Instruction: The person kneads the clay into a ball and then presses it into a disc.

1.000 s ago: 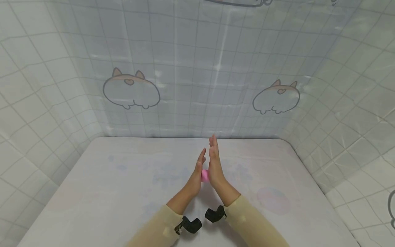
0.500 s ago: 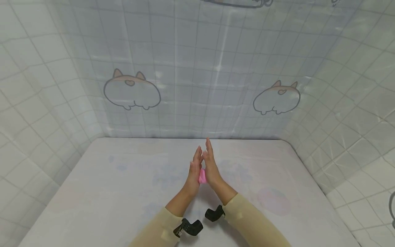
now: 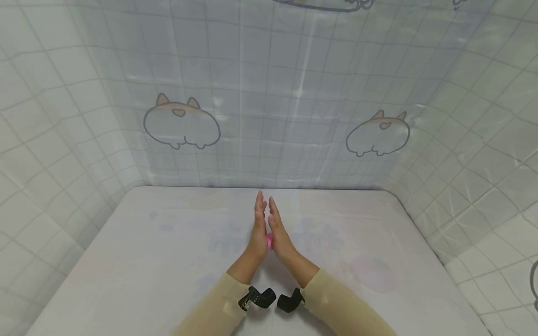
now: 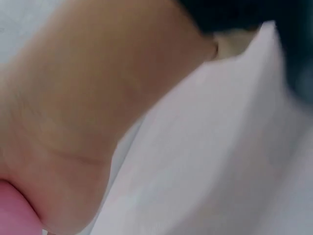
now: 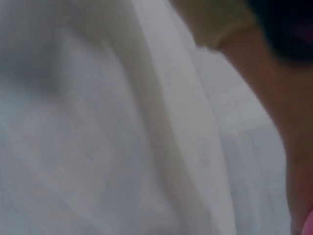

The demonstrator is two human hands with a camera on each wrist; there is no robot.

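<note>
Between my two palms sits a small pink lump (image 3: 269, 241) that looks like modelling clay. My left hand (image 3: 258, 235) presses it from the left with straight fingers pointing forward. From the other side my right hand (image 3: 281, 238) lies flat against it, its fingers also straight. The palms face each other above the table, and most of the lump is hidden between them. In the left wrist view the pink lump (image 4: 17, 213) shows at the heel of the hand. Only a sliver of the pink lump (image 5: 308, 226) appears in the right wrist view.
Under the hands is a table with a pale, faintly patterned cover (image 3: 168, 270). A gridded sheet with cartoon drawings (image 3: 269, 116) hangs behind it and at both sides. Black wrist cameras (image 3: 262, 297) sit at both beige sleeves (image 3: 218, 303).
Both hands have shifted left, with the lump between the palms. The left hand has slid forward while the right has come back, so the left fingertips now reach slightly farther.
</note>
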